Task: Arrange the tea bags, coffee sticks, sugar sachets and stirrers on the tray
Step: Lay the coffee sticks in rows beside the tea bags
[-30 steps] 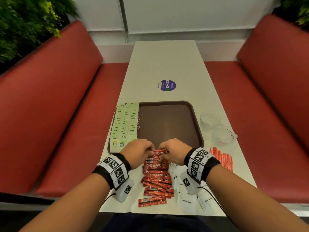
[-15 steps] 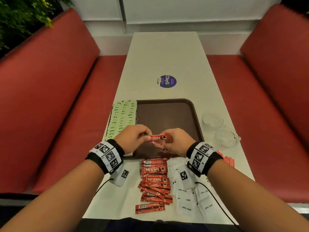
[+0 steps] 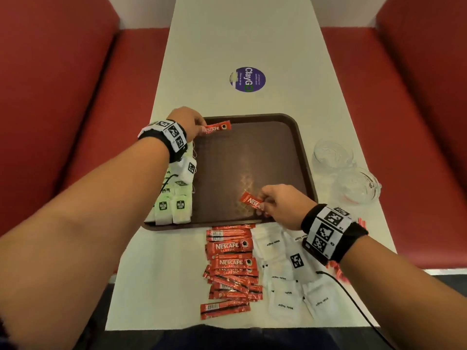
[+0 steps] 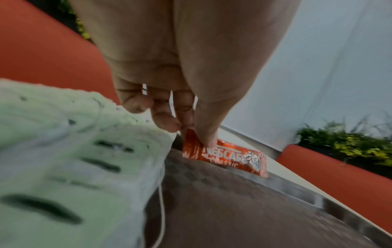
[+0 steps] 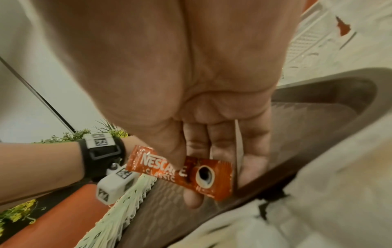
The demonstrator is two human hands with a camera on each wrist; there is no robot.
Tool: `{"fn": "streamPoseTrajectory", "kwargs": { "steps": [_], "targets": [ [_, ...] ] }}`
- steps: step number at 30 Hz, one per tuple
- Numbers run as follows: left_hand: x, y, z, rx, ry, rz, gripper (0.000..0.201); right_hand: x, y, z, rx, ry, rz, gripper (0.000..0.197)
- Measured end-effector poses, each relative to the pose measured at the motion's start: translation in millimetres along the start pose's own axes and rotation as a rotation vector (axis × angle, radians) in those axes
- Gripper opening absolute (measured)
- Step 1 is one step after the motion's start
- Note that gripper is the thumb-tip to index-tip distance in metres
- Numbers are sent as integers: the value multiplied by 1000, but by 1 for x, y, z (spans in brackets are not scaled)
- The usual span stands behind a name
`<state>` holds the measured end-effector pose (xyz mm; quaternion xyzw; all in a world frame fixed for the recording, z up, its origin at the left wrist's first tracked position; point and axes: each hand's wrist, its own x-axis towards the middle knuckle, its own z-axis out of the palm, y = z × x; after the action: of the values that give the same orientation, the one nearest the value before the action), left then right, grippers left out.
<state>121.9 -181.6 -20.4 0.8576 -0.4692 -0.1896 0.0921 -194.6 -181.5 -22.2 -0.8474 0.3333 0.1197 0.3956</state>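
A brown tray (image 3: 303,147) lies mid-table with green tea bags (image 3: 177,205) (image 4: 53,159) rowed along its left side. My left hand (image 3: 188,122) (image 4: 191,127) pinches a red coffee stick (image 3: 217,127) (image 4: 229,157) at the tray's far left corner, its far end touching the tray rim. My right hand (image 3: 280,205) (image 5: 191,167) pinches another coffee stick (image 3: 250,201) (image 5: 180,171) low over the tray's near edge. A pile of coffee sticks (image 3: 230,263) and white sugar sachets (image 3: 285,281) lie on the table in front of the tray. Red stirrers (image 3: 336,269) peek out by my right wrist.
Two clear glass cups (image 3: 331,155) (image 3: 358,185) stand on the table right of the tray. A round purple sticker (image 3: 247,79) sits beyond the tray. Red bench seats (image 3: 75,122) flank the white table (image 3: 227,34) on both sides.
My hands, together over the pile a second ago, have split. The left carried one stick to the tray's far left corner; the right holds another over the near edge.
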Motion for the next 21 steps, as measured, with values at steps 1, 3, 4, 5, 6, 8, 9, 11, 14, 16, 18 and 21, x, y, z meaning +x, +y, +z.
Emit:
{"fn": "streamPoseTrajectory", "kwargs": {
  "steps": [1,3,4,5,6,8,9,11,14,16,18,21],
  "targets": [
    [8,1,4,7,-14,-11,13,0,0,0,20,-10,1,19],
    [21,4,9,38,-26,-27,14,2,2,0,51,-27,1,22],
    [27,6,10,60,-21,-34,14,3,3,0,59,-30,-1,22],
    [32,8,11,75,-11,-44,15,4,3,-1,65,-33,-2,22],
    [37,9,11,86,5,-51,15,5,4,-2,73,-36,-1,20],
    [43,14,12,110,34,-41,14,7,4,-3,94,-47,6,17],
    [45,17,13,125,30,-25,14,8,3,-4,105,-51,11,15],
    [47,23,18,165,-36,11,15,9,3,-6,126,-60,18,16],
    [50,25,21,235,-83,7,12,11,3,-8,145,-70,16,19],
    [52,20,18,255,-73,-39,10,12,4,-10,145,-66,17,19],
    [52,15,16,267,-62,-72,11,13,5,-12,140,-50,15,17],
    [49,12,14,271,-60,-68,13,13,1,-14,132,-10,-3,13]
  ]
}}
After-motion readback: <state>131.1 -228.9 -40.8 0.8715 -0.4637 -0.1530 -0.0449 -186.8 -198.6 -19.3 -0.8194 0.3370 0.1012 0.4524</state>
